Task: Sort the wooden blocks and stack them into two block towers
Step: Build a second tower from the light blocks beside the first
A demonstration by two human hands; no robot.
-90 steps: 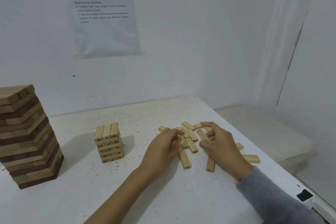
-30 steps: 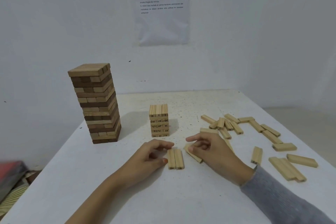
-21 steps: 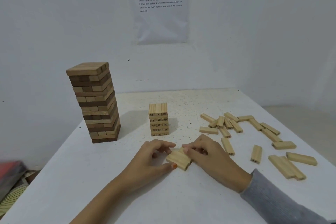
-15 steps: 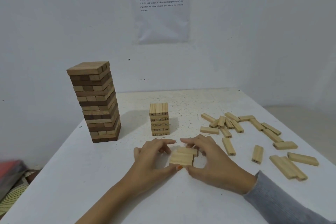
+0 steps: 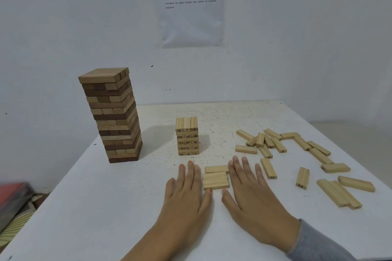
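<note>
My left hand (image 5: 186, 188) and right hand (image 5: 252, 193) lie flat, fingers straight, flanking 3 pale blocks (image 5: 216, 178) on the bench (image 5: 106, 207); I judge them light, stiff, slippery, best squeezed together endwise.

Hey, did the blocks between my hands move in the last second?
Yes. The three-block row has turned: its ends pointed toward the small numbered tower before, now its long sides face it.
</note>
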